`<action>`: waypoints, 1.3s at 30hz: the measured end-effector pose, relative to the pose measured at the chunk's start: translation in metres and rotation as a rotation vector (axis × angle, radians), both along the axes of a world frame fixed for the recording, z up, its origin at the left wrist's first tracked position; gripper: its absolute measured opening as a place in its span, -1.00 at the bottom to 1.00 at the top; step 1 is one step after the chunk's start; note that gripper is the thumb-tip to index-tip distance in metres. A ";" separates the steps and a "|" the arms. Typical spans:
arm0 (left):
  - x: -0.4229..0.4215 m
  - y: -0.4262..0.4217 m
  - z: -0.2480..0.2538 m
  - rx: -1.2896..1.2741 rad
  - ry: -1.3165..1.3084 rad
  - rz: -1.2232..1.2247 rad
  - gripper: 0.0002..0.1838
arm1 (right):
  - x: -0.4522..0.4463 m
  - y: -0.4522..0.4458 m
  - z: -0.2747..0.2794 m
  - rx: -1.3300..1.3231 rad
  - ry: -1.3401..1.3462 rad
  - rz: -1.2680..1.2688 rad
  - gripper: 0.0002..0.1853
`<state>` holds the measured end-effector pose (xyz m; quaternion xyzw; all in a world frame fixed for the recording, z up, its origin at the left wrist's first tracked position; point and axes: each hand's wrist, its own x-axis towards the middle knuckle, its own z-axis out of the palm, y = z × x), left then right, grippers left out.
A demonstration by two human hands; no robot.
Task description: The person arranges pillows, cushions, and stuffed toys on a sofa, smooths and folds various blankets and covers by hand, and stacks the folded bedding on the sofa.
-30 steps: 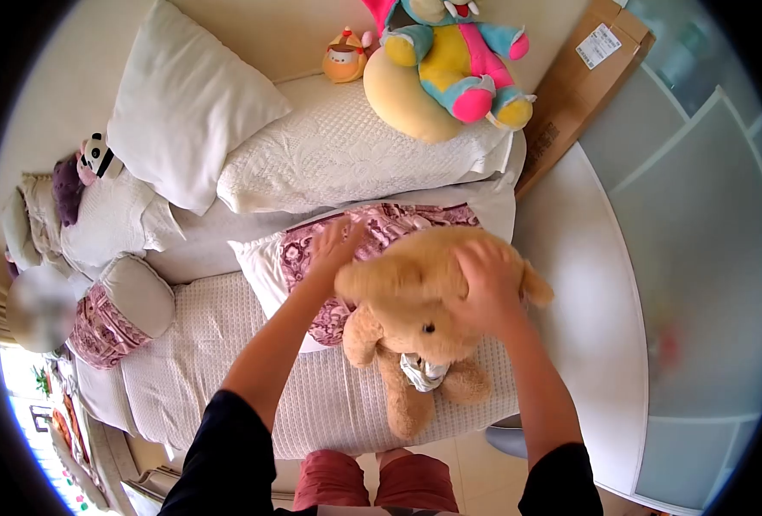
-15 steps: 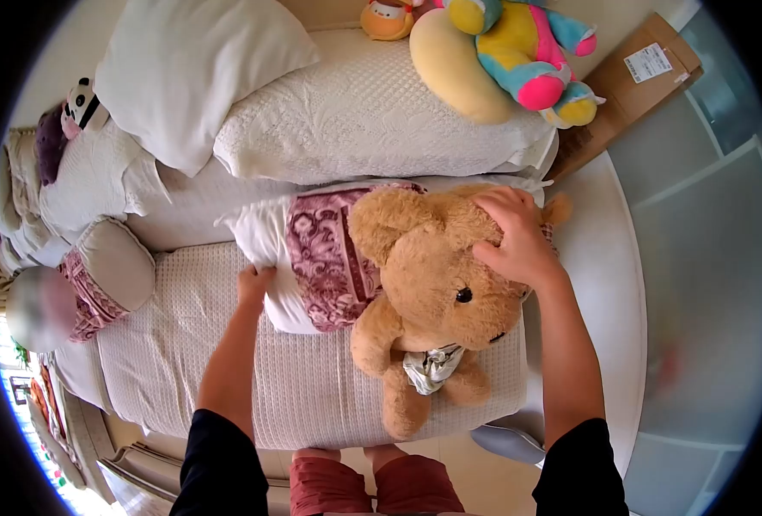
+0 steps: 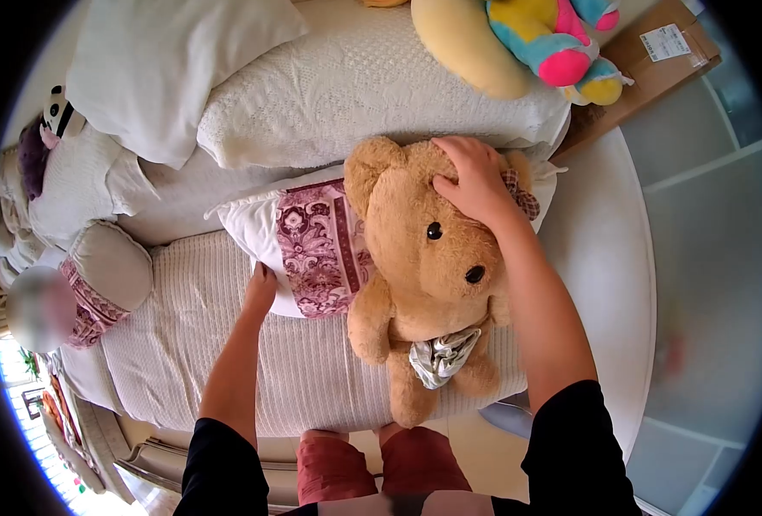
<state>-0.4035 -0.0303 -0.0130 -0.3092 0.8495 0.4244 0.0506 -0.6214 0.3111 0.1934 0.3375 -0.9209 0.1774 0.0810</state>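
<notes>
Seeing the teddy bear run top-to-bottom mid-frame, I've got the right hand spread loosely over its head, left hand pinching the pillow centre-left.

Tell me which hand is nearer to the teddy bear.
Right. The right hand is on the head of the teddy bear; the left hand is apart from it, at the white edge of the pillow.

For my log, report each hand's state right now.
Left hand: closed on the edge of the patterned pillow.
Right hand: open, resting on the teddy bear.
</notes>
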 end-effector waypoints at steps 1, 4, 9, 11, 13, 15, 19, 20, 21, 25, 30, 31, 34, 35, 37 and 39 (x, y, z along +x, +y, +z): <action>0.009 0.001 -0.002 0.023 0.039 0.000 -0.61 | 0.000 0.003 0.004 -0.013 0.002 0.031 -0.45; 0.037 0.008 0.000 -0.008 0.000 -0.071 -0.47 | 0.011 0.011 0.027 0.033 0.003 0.016 -0.42; 0.110 0.037 -0.036 0.061 -0.088 -0.036 -0.25 | 0.044 0.033 0.062 0.033 0.024 -0.012 -0.38; 0.133 0.060 -0.033 0.105 -0.185 -0.036 -0.23 | 0.057 0.049 0.068 -0.017 0.074 -0.002 -0.42; 0.146 0.083 -0.027 0.145 -0.214 -0.048 -0.22 | 0.074 0.065 0.069 -0.068 0.102 -0.030 -0.44; 0.156 0.099 -0.023 0.178 -0.199 -0.076 -0.21 | 0.095 0.079 0.066 -0.155 0.136 -0.100 -0.49; 0.170 0.123 -0.024 0.196 -0.205 -0.118 -0.22 | 0.132 0.108 0.052 -0.198 0.148 -0.255 -0.53; 0.167 0.127 -0.016 0.216 -0.213 -0.112 -0.22 | 0.140 0.114 0.048 -0.200 0.145 -0.257 -0.53; 0.166 0.130 -0.011 0.236 -0.220 -0.105 -0.22 | 0.146 0.120 0.043 -0.204 0.123 -0.301 -0.53; 0.178 0.135 -0.018 0.259 -0.145 -0.089 -0.23 | 0.175 0.137 0.015 -0.245 0.022 -0.406 -0.55; 0.212 0.135 -0.020 0.263 -0.260 -0.009 -0.23 | 0.233 0.151 -0.063 -0.312 -0.148 -0.469 -0.59; 0.224 0.134 -0.025 0.234 -0.274 -0.009 -0.24 | 0.248 0.148 -0.076 -0.280 -0.187 -0.470 -0.60; 0.258 0.133 -0.023 0.226 -0.355 -0.025 -0.25 | 0.296 0.134 -0.120 -0.268 -0.335 -0.427 -0.60; 0.273 0.133 -0.028 0.262 -0.345 0.012 -0.27 | 0.312 0.124 -0.129 -0.262 -0.386 -0.368 -0.59; 0.293 0.130 -0.024 0.294 -0.400 0.028 -0.29 | 0.344 0.102 -0.141 -0.239 -0.474 -0.269 -0.58; 0.312 0.131 -0.016 0.313 -0.467 0.022 -0.36 | 0.375 0.075 -0.140 -0.183 -0.583 -0.191 -0.57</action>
